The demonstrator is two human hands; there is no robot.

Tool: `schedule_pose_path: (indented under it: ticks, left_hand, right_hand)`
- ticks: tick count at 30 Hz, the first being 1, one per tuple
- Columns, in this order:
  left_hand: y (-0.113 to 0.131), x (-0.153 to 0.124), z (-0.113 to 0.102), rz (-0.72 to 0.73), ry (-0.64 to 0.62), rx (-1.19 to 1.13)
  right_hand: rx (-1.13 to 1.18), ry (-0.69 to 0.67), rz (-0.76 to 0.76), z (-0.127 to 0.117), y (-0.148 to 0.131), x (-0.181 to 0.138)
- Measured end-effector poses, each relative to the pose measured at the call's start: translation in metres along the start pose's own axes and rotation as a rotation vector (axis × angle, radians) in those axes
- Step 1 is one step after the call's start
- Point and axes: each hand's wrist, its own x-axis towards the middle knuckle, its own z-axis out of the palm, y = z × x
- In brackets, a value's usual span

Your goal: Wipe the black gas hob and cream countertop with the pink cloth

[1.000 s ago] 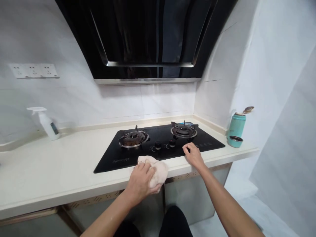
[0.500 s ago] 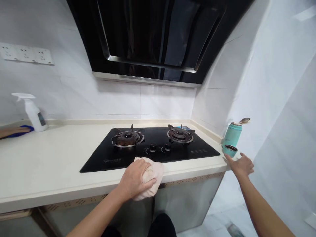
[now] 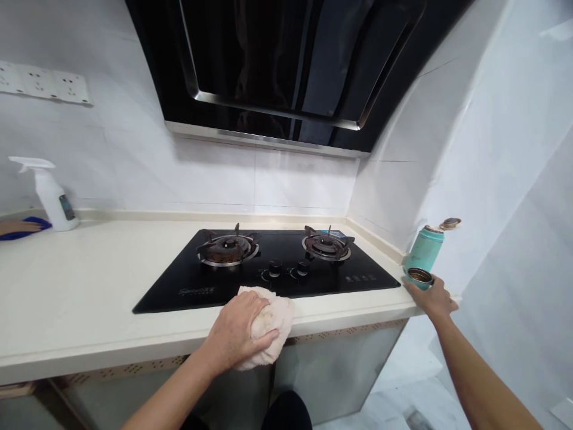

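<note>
My left hand point(image 3: 235, 331) presses a crumpled off-white cloth point(image 3: 275, 322) onto the cream counter's front edge, with the cloth's top corner on the black glass gas hob point(image 3: 192, 289). My right hand point(image 3: 432, 298) is at the counter's right end, fingers spread against the base of a teal cup point(image 3: 419, 282). It does not clearly grip the cup. Behind the cup stands a teal flask point(image 3: 425, 248) with a small round lid point(image 3: 450, 223) perched at its top. The hob has two blackened burners point(image 3: 228, 251) with a pair of knobs between them.
Another person's hand point(image 3: 18, 227) rests on a blue cloth point(image 3: 27, 230) at the far left, next to a white spray bottle point(image 3: 51, 197). A black range hood point(image 3: 268, 71) hangs above the hob. Wall sockets point(image 3: 42, 83) sit on the tiled wall.
My right hand has moved right from the hob's front edge to the teal cup. My view has swung, and the other person's hand on the blue cloth has come into sight at left.
</note>
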Motion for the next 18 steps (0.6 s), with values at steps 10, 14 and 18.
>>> schedule_pose_path:
  ticks: [10,14,18]
  left_hand:
    - [-0.003,-0.002,0.004,0.027,0.028,0.033]
    - [-0.003,-0.002,0.003,0.030,0.025,0.044]
    - [-0.002,-0.001,0.002,0.014,0.010,0.028]
  right_hand:
    - [0.057,-0.001,-0.227,-0.011,0.022,-0.012]
    - [0.104,0.007,-0.271,-0.013,0.023,-0.015]
    - [0.167,0.016,-0.328,-0.020,0.016,-0.026]
